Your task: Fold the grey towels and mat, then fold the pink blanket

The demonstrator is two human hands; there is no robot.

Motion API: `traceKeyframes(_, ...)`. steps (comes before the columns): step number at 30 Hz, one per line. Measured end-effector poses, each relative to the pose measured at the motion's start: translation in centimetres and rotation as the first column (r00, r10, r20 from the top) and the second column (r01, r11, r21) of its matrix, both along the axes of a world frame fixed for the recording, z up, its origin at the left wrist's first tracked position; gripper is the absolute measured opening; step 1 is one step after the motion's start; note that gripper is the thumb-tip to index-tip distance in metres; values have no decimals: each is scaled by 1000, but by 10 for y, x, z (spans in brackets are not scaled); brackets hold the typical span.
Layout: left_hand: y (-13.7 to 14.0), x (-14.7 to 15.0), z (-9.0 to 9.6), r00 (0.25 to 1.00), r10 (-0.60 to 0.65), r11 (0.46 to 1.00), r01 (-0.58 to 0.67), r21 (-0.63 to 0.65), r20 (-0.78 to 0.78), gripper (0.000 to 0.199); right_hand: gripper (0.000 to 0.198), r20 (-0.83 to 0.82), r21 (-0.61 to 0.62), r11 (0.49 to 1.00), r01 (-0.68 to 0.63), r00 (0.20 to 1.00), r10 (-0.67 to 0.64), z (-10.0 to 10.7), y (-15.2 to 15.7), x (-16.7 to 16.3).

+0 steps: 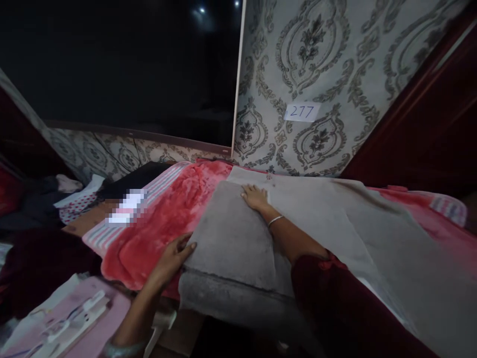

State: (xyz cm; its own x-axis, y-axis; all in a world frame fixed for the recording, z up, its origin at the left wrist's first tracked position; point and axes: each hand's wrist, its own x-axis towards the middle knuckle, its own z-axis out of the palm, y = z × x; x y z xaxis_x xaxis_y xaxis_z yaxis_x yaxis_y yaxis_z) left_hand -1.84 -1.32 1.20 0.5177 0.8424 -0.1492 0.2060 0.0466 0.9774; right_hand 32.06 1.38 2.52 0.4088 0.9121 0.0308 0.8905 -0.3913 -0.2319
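A grey cloth [234,233] with a folded-over panel lies across a red plush blanket [149,248]. My right hand [256,197] rests flat on the far edge of the folded panel, fingers spread, a bangle at the wrist. At the panel's left edge is my left hand [174,256], thumb and fingers apart and slightly curled, the fingertips touching or very close to the cloth. A dark seam crosses the cloth near its front, where the fabric hangs over the edge. A lighter grey sheet of fabric [309,199] spreads to the right.
A large dark screen [122,64] hangs on the patterned wall [316,49], beside a paper marked 277 [301,112]. Lower left, a pink board [112,298] holds a white plastic strip-like object [82,318]. Dark clothes [40,268] are heaped at the left.
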Motion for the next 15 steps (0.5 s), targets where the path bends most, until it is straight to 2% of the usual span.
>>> traceKeyframes(2, 5, -1, -14, 1000, 6, 999, -6, 35, -21, 82, 56, -4, -35, 999, -13, 1000, 13, -12, -3, 4)
traceKeyframes(5, 10, -1, -22, 999, -2, 992, 8, 127, -51, 78, 59, -10, -68, 998, 4, 1000, -5, -10, -15, 29)
traceKeyframes(7, 13, -3, -22, 991, 4, 970, 29, 243, -134, 72, 58, -13, -60, 997, 44, 999, -45, -5, -27, 50)
traceKeyframes(8, 14, -3, -21, 979, 42, 942, 27, 334, -198, 69, 58, -15, -47, 997, 66, 998, -66, -3, -34, 60)
traceKeyframes(9, 14, -3, -19, 959, 107, 896, 22, 444, -264, 65, 57, -17, -27, 996, 87, 996, -87, -1, -42, 68)
traceKeyframes(11, 12, 2, -15, 907, 245, 757, 43, 652, -344, 59, 58, -23, 25, 992, 127, 992, -126, 0, -61, 81)
traceKeyframes(12, 11, 7, -12, 894, 271, 690, 79, 719, -358, 56, 58, -26, 53, 988, 145, 989, -144, 0, -72, 86)
traceKeyframes(13, 8, 14, -9, 894, 254, 640, 131, 757, -370, 54, 58, -30, 78, 984, 160, 987, -158, 0, -83, 90)
traceKeyframes(15, 4, 34, -1, 894, 124, 584, 286, 759, -432, 54, 58, -38, 122, 975, 187, 982, -184, -2, -109, 97)
